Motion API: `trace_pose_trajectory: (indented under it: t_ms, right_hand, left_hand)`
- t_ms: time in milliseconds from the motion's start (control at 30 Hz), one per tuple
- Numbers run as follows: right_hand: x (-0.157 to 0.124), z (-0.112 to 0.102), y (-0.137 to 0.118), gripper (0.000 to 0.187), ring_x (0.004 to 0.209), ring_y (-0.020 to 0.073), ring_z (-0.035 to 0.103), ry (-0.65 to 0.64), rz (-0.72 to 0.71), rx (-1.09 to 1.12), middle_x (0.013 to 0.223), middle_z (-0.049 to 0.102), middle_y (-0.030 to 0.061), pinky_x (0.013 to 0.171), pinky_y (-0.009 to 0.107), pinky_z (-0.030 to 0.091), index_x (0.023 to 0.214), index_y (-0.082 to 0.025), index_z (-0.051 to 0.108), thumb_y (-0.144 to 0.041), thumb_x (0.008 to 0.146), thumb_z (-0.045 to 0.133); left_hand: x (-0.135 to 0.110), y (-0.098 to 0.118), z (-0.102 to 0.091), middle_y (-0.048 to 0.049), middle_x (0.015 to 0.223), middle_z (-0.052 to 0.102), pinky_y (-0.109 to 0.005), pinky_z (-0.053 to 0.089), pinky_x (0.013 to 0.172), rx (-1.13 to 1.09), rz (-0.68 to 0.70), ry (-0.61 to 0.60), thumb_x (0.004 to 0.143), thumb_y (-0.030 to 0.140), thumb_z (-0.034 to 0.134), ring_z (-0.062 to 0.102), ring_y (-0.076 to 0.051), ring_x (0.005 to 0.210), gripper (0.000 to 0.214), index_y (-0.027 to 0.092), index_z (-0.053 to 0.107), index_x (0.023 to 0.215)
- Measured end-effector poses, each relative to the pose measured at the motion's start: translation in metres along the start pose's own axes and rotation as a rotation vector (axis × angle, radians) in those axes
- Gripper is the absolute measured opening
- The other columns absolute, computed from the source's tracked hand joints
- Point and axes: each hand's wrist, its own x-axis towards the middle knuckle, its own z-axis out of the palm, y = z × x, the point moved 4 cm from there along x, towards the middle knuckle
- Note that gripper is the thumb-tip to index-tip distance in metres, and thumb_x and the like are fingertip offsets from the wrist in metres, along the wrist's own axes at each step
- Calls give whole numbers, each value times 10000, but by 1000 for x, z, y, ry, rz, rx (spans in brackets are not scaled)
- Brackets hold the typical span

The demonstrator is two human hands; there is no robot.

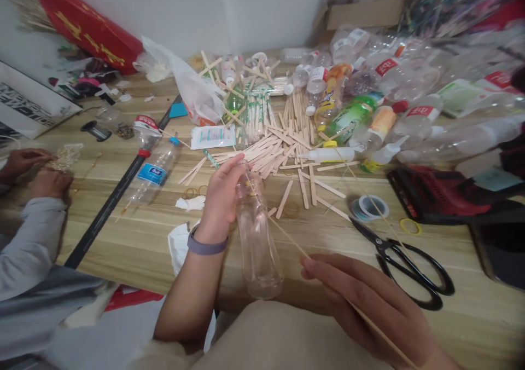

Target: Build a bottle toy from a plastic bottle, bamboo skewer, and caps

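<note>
My left hand (221, 197) is closed around the neck of a clear plastic bottle (260, 249), which hangs tilted with its base toward me. Between thumb and fingertips, my right hand (363, 299) pinches a long thin bamboo skewer (289, 238). The skewer slants up to the left and meets the bottle near its neck; whether its tip goes through the wall I cannot tell. Black-handled scissors (381, 243) lie open just beyond my right hand. Past the bottle, flat wooden craft sticks (268, 154) are spread in a loose pile.
Many plastic bottles (410, 77) crowd the back right. A reel (371, 208) and a red-and-black power tool (435, 197) sit at the right. Left of me, a blue-labelled bottle (151, 173) lies by a black strip (110, 208). A co-worker's hands (51, 175) handle small pieces.
</note>
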Motion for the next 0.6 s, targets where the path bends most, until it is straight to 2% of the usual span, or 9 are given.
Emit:
trace_pose_trajectory:
  t_ms: [133, 233, 367, 600]
  right_hand:
    - [-1, 1, 5, 475, 856, 145, 747, 62, 23, 35, 980, 758, 52, 800, 185, 603, 1296, -218, 604, -13, 885, 484]
    - [1, 3, 11, 547, 825, 146, 750, 104, 109, 153, 958, 761, 34, 747, 185, 615, 1327, -257, 620, 5, 865, 493]
    - [0, 10, 22, 433, 696, 137, 735, 224, 293, 358, 845, 755, 16, 630, 179, 611, 1222, -271, 705, -40, 908, 516]
    - [-14, 30, 41, 246, 665, 155, 736, 408, 571, 741, 931, 774, 44, 592, 212, 629, 1088, -297, 780, -182, 970, 597]
  left_hand:
    - [0, 1, -2, 14, 864, 698, -227, 522, 580, -41, 39, 39, 758, 218, 721, 658, -110, 675, 333, 213, 666, 1086]
    - [1, 2, -3, 16, 894, 703, -237, 531, 616, -53, 90, 87, 771, 241, 719, 657, -108, 690, 323, 233, 659, 1088]
    - [1, 4, -4, 11, 925, 708, -240, 538, 644, -73, 147, 115, 779, 270, 721, 682, -125, 760, 339, 247, 645, 1108]
    - [-2, 4, -3, 4, 944, 709, -237, 553, 656, -107, 129, 126, 817, 216, 673, 674, -118, 750, 309, 241, 646, 1124]
